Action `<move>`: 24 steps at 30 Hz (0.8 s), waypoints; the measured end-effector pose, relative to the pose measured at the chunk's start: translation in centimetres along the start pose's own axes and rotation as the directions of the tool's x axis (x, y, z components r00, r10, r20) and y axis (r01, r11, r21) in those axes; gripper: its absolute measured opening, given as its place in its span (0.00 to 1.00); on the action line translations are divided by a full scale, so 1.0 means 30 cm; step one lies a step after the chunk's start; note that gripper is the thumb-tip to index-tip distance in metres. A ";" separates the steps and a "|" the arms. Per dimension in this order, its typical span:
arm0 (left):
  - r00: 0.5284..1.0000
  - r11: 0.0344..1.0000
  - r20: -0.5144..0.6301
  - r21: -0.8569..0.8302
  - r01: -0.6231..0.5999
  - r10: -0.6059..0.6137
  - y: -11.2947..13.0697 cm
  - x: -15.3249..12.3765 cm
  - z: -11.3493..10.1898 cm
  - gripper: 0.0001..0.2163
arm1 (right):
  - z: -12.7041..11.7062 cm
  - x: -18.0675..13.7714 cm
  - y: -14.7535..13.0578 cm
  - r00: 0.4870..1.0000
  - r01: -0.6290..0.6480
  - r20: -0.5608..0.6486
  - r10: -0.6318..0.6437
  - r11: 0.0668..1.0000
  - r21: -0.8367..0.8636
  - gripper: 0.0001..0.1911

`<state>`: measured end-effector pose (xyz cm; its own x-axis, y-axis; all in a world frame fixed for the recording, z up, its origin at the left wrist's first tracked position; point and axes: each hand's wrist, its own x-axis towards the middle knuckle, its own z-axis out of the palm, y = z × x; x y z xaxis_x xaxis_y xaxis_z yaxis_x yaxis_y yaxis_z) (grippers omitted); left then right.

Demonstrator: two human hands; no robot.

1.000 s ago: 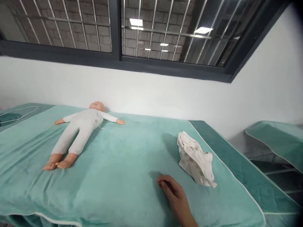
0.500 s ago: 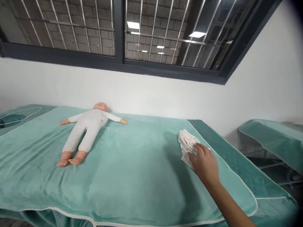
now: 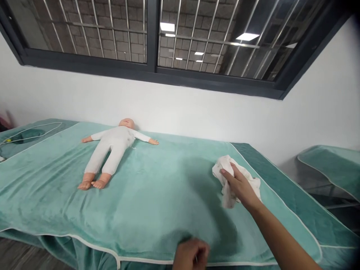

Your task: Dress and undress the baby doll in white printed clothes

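Observation:
My right hand grips a crumpled white cloth, thumb and fingers pinching its folds. The cloth is bunched up, its lower end hanging towards the green sheet; whether it is a small garment I cannot tell. At the bottom edge, my left hand is partly in view over the sheet's near border, fingers curled in and nothing visible in them. A baby doll in a white suit lies on its back to the left, arms spread, head near the wall, apart from both hands.
A light green sheet with white piping covers the bed. Darker green padding shows along its right side. Behind stands a white wall under a barred window. Another green-covered bed is at the right, and a face hole at the left.
My right hand has closed on the white cloth and bunched it up from where it lay flatter. My left hand has come in at the bottom. The view has shifted slightly left.

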<state>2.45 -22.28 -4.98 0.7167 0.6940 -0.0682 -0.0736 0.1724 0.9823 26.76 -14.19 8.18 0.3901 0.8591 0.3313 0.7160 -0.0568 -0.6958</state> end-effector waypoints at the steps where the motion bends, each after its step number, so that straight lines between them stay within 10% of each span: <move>1: 0.998 1.000 -0.068 -0.030 -0.006 0.004 0.026 0.042 -0.025 0.21 | 0.028 -0.022 -0.034 0.997 0.074 0.018 -0.075 0.996 0.041 0.23; 3: 0.933 0.966 -0.359 -0.248 -0.069 -0.026 0.093 0.124 -0.083 0.29 | 0.092 -0.074 -0.102 0.965 0.224 0.118 -0.232 0.971 0.081 0.18; 7: 0.895 0.904 -0.435 -0.339 -0.260 0.094 0.215 0.233 -0.216 0.30 | 0.206 -0.175 -0.211 0.729 0.498 0.467 -0.499 0.856 0.137 0.06; 11: 0.902 0.973 -0.428 -0.181 -0.144 0.053 0.255 0.270 -0.330 0.24 | 0.254 -0.233 -0.243 0.563 0.607 0.611 -0.556 0.780 0.151 0.05; 13: 0.942 0.988 -0.334 -0.139 -0.063 0.013 0.257 0.281 -0.362 0.17 | 0.259 -0.240 -0.220 0.584 0.641 0.593 -0.555 0.763 0.084 0.07; 19: 0.934 0.969 -0.354 -0.242 -0.047 -0.043 0.252 0.287 -0.366 0.17 | 0.244 -0.182 -0.060 0.857 0.507 0.224 -0.464 0.679 -0.530 0.19; 24: 0.930 0.879 -0.359 -0.465 -0.106 -0.078 0.249 0.265 -0.368 0.20 | 0.225 -0.088 0.028 0.929 0.368 0.171 -0.329 0.757 -0.540 0.21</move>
<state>-0.07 -7.75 -0.12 0.4231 0.8831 -0.2030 -0.4625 0.4031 0.7897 22.43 -13.08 2.42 0.0275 0.9036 0.4275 0.9982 -0.0016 -0.0607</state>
